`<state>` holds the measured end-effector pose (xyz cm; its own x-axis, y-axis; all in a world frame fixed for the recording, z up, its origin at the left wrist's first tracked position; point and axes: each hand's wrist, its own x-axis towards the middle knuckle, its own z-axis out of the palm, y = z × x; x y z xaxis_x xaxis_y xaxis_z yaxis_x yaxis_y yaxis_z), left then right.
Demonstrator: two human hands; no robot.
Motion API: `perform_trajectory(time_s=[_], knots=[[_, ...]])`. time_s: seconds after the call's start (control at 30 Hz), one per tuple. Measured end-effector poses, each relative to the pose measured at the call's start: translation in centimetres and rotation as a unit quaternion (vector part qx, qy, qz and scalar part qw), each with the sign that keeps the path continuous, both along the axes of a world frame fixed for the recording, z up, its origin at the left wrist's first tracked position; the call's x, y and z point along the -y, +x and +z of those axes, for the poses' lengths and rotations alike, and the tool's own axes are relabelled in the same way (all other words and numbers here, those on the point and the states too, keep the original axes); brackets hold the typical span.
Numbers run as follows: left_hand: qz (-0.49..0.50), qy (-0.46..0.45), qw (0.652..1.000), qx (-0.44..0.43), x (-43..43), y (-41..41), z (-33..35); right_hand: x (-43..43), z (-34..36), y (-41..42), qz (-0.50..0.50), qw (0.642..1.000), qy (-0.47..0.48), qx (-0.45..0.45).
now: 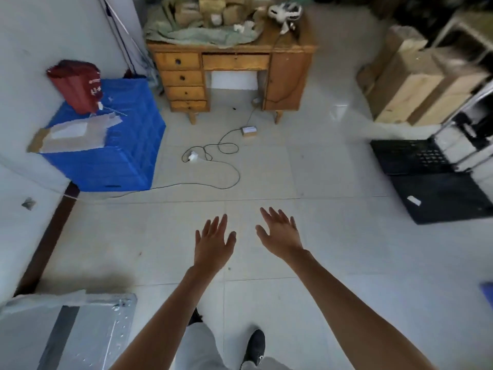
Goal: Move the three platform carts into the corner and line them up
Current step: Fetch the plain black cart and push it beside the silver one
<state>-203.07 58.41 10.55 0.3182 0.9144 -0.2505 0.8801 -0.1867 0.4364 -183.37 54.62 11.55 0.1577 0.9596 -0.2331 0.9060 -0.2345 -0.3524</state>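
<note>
At the right edge of the scene, beyond my empty, spread-fingered right hand [280, 232], lies the flat black platform cart [429, 180], long axis running near to far, so I judge that hand nearer than my equally open left hand [213, 243].
</note>
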Motion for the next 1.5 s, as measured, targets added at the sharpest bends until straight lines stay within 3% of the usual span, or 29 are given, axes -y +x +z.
perform_trajectory(time_s=[0.2, 0.47, 0.8, 1.03, 1.2, 1.5], knots=[[-0.196, 0.027, 0.98, 0.027, 0.2, 20.0, 2.6, 6.2, 1.7, 16.5, -0.176, 0.984, 0.027, 0.007], [-0.349, 0.036, 0.935, 0.047, -1.4, 42.7, 3.5, 8.8, 2.8, 33.5, -0.33, 0.941, 0.061, -0.034], [-0.538, 0.024, 0.841, 0.049, 3.2, 70.1, 5.4, 16.2, 5.4, 52.6, -0.534, 0.841, 0.088, -0.012], [-0.617, 0.021, 0.786, 0.043, 8.4, 85.7, 5.2, 21.3, 5.0, 66.0, -0.616, 0.781, 0.105, -0.009], [-0.618, 0.034, 0.785, 0.038, 10.9, 98.2, 4.3, 23.8, 3.7, 78.5, -0.621, 0.777, 0.106, -0.019], [-0.578, 0.024, 0.815, 0.044, 16.0, 118.6, 5.9, 28.6, 6.2, 100.4, -0.59, 0.8, 0.107, -0.019]])
